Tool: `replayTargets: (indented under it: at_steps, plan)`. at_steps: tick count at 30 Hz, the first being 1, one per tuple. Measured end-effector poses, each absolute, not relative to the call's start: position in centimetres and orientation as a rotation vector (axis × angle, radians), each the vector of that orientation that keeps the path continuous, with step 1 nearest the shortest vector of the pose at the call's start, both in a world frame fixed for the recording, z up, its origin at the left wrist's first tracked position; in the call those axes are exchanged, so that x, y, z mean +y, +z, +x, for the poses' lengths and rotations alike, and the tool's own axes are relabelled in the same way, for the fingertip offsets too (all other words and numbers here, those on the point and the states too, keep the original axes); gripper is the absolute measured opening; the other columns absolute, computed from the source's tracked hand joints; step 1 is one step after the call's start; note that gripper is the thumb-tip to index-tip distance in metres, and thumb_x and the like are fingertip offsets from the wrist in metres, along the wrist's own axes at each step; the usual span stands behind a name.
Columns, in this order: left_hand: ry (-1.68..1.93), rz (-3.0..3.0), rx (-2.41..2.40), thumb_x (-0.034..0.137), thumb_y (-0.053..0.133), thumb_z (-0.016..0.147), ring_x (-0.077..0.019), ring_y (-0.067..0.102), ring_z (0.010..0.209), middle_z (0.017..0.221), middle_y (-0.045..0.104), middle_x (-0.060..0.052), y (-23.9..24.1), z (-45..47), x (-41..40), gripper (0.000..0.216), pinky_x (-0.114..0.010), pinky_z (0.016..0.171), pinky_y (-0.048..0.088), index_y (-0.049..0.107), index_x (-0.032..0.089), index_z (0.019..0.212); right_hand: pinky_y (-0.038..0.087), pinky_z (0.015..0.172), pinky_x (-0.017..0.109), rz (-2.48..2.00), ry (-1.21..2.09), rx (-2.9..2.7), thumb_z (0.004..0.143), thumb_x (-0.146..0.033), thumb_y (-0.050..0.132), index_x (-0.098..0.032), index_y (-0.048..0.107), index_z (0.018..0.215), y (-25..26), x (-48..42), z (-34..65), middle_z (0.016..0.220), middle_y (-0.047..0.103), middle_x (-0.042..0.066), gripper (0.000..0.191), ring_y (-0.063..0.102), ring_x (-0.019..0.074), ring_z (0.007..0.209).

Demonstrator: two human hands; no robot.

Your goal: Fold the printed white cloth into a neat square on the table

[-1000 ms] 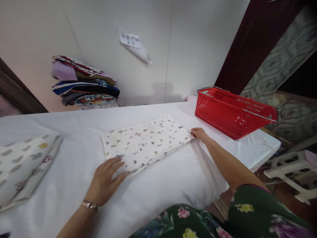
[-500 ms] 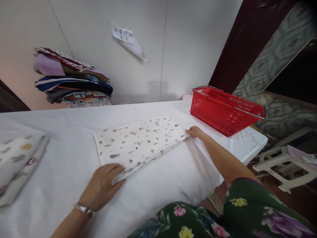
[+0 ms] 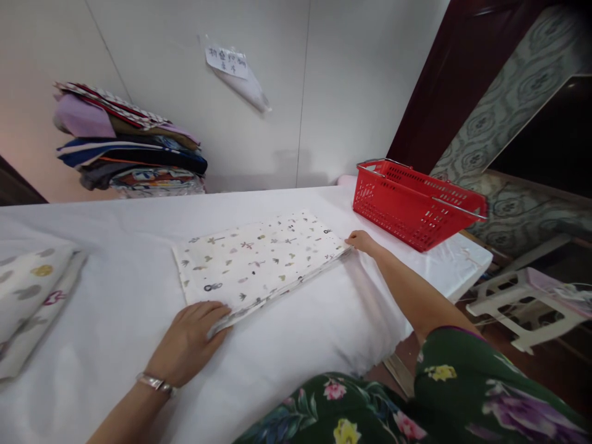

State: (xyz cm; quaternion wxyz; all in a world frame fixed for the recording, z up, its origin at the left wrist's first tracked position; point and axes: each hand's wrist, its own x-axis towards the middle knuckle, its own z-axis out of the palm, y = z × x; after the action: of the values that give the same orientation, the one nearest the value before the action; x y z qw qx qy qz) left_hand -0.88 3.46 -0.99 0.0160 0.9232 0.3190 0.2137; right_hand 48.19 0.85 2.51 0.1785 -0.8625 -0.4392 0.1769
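**Two hands on the folded cloth**

I see the folded cloth (image 3: 259,262) lying flat on the white surface (image 3: 300,333), near its middle. The cloth is pale with small printed figures.

Left hand (image 3: 192,336): it lies palm down at the near left corner of the cloth. Its fingers (image 3: 216,311) curl onto the cloth's edge; I cannot tell whether this grip pinches the layers or only presses them. A bracelet (image 3: 156,383) sits on the wrist.

Right hand (image 3: 361,242): the arm reaches out to the far right corner. The fingertips touch the cloth's edge; I cannot tell how far this grip is closed.

A red basket (image 3: 416,203) stands just beyond the right hand, apart from the cloth. A stack of folded fabrics (image 3: 124,145) rests against the wall. A second patterned bundle (image 3: 28,302) lies at the left edge.
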Motion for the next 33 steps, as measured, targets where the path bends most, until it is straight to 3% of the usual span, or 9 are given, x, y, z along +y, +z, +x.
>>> replayTargets:
  at_steps: [10,14,17,22,27,33]
  plan:
    - [0.572,2.912,0.959,0.025,0.050,0.075,-0.0205,0.055,0.102,0.108,0.062,-0.005,-0.8,-1.2,3.0,0.032,-0.038,0.093,0.041,0.060,0.023,0.105,0.034,0.048,0.018,-2.398,0.604,-1.163,0.076,-0.035,0.058,-0.013,0.063,0.082,0.6,-0.4,48.5,0.048,0.051,-0.003,0.024,0.046,0.0079,0.046]
    - [0.481,2.856,0.980,0.015,0.048,0.071,-0.0206,0.052,0.104,0.109,0.061,-0.006,0.3,-0.8,2.0,0.038,-0.039,0.095,0.038,0.059,0.020,0.107,0.035,0.051,0.020,-2.420,0.572,-1.192,0.072,-0.035,0.060,-0.012,0.063,0.074,0.7,-0.1,48.2,0.049,0.052,-0.001,0.023,0.049,0.0105,0.051]
    - [0.430,2.788,1.041,0.010,0.046,0.066,-0.0204,0.051,0.105,0.110,0.059,-0.005,0.9,-0.5,1.4,0.043,-0.043,0.100,0.032,0.059,0.021,0.106,0.035,0.052,0.021,-2.421,0.506,-1.200,0.070,-0.033,0.061,-0.012,0.061,0.070,0.6,0.2,47.7,0.053,0.054,0.001,0.021,0.051,0.0123,0.055]
    - [0.389,2.700,1.117,0.001,0.044,0.058,-0.0197,0.048,0.109,0.113,0.058,-0.003,1.2,-0.2,0.7,0.055,-0.047,0.106,0.020,0.057,0.024,0.107,0.039,0.049,0.022,-2.362,0.514,-1.166,0.073,-0.037,0.054,-0.012,0.059,0.080,-0.3,0.0,47.6,0.060,0.057,0.003,0.027,0.052,0.0124,0.052]
    - [0.409,2.728,1.099,0.003,0.046,0.063,-0.0196,0.049,0.104,0.108,0.060,-0.004,0.9,0.2,0.5,0.046,-0.046,0.106,0.020,0.058,0.022,0.104,0.043,0.053,0.026,-2.274,0.304,-1.216,0.071,-0.043,0.051,-0.013,0.058,0.091,-1.6,-0.6,48.5,0.075,0.063,0.007,0.036,0.057,0.0165,0.060]
    - [0.550,2.690,0.950,0.014,0.055,0.069,-0.0179,0.053,0.097,0.102,0.062,-0.004,0.7,0.3,0.2,0.034,-0.036,0.095,0.035,0.059,0.021,0.102,0.045,0.063,0.033,-2.462,0.071,-1.432,0.076,-0.044,0.042,-0.013,0.058,0.105,-2.7,-0.5,49.5,0.086,0.065,0.012,0.045,0.061,0.0242,0.074]
